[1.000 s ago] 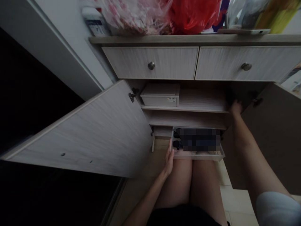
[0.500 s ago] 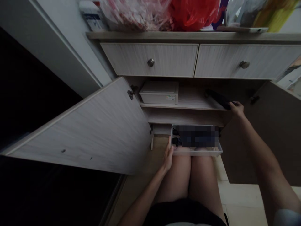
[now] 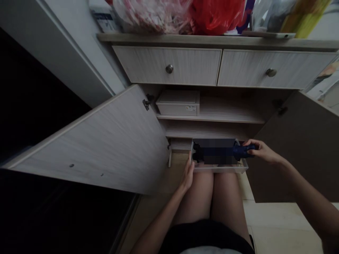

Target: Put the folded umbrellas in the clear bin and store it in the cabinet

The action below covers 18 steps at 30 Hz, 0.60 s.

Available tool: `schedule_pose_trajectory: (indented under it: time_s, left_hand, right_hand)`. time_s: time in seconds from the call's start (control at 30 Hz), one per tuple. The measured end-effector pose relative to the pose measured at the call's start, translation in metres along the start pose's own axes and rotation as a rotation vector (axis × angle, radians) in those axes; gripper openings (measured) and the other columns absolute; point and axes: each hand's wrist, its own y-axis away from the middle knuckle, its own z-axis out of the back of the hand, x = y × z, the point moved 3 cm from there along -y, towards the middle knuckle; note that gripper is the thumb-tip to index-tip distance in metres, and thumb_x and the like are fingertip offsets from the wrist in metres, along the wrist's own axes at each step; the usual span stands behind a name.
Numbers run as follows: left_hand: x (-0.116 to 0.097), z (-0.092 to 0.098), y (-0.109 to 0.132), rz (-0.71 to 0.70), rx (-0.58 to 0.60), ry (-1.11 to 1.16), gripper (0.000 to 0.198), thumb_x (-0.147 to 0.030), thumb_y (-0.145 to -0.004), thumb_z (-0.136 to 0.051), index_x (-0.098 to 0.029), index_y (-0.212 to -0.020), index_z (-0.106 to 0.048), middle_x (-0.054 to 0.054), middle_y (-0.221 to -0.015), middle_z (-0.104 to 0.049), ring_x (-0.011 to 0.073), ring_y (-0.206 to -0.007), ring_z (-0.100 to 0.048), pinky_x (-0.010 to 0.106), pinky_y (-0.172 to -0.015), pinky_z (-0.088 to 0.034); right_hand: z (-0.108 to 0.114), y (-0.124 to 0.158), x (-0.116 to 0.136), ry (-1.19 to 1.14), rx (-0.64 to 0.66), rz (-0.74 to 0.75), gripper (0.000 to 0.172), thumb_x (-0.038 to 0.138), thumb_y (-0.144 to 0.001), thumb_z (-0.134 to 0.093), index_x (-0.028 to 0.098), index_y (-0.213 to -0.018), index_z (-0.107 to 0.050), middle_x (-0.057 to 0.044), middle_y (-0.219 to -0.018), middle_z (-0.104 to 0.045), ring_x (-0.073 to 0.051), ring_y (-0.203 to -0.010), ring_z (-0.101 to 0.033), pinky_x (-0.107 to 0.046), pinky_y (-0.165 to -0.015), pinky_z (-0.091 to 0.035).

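A pale translucent plastic box (image 3: 219, 169) rests over my thighs, in front of the open cabinet. My left hand (image 3: 188, 173) grips its left side wall. At the box's right end, my right hand (image 3: 261, 151) is closed round the end of a dark blue folded umbrella (image 3: 240, 151), which lies lengthwise along the box. Black knobbed ends, probably umbrella handles (image 3: 196, 156), show inside at the left. The middle of the contents is pixelated, so I cannot tell everything the box holds.
A lidded white storage box (image 3: 178, 103) stands at the left on the upper shelf (image 3: 230, 114). The left door (image 3: 106, 141) and right door (image 3: 296, 151) are swung wide on either side. Plastic bags (image 3: 212, 16) and a bottle (image 3: 103, 17) crowd the countertop above two closed drawers.
My right hand has come down from the upper shelf, where it held a long dark folded umbrella, to the box's right end. My left hand has stayed on the box.
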Motion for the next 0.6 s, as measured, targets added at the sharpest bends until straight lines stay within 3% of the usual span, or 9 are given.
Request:
schedule_pose_trajectory:
  time_s: [0.17,0.43,0.6]
  left_hand:
    - [0.003,-0.001,0.001,-0.011,0.008,0.001,0.084,-0.076,-0.089,-0.039,-0.024,-0.155,-0.038,0.005,-0.166,-0.027,0.0244,-0.156,-0.009,0.042,-0.129,-0.012]
    - [0.0,0.0,0.001,0.007,-0.004,0.001,0.087,-0.079,-0.087,-0.039,-0.025,-0.155,-0.037,0.004,-0.167,-0.022,0.0249,-0.156,-0.01,0.041,-0.129,-0.013]
    - [-0.004,0.0,0.002,0.003,-0.001,0.006,0.089,-0.079,-0.086,-0.039,-0.025,-0.156,-0.034,0.004,-0.168,-0.02,0.0243,-0.156,-0.012,0.04,-0.129,-0.011]
  right_hand:
    - [-0.02,0.005,-0.014,0.077,0.206,0.004,0.038,0.045,-0.063,-0.08,0.018,-0.086,-0.066,-0.003,-0.089,-0.064,-0.015,-0.076,-0.055,-0.025,-0.066,-0.045]
    - [-0.034,-0.004,-0.012,0.357,0.339,0.146,0.024,0.031,-0.069,-0.073,0.019,-0.089,-0.072,-0.005,-0.093,-0.07,-0.018,-0.079,-0.061,-0.028,-0.071,-0.048]
    - [-0.035,-0.001,-0.01,0.397,0.364,0.221,0.025,0.042,-0.071,-0.077,0.022,-0.085,-0.077,-0.008,-0.097,-0.072,-0.025,-0.095,-0.066,-0.038,-0.092,-0.051]
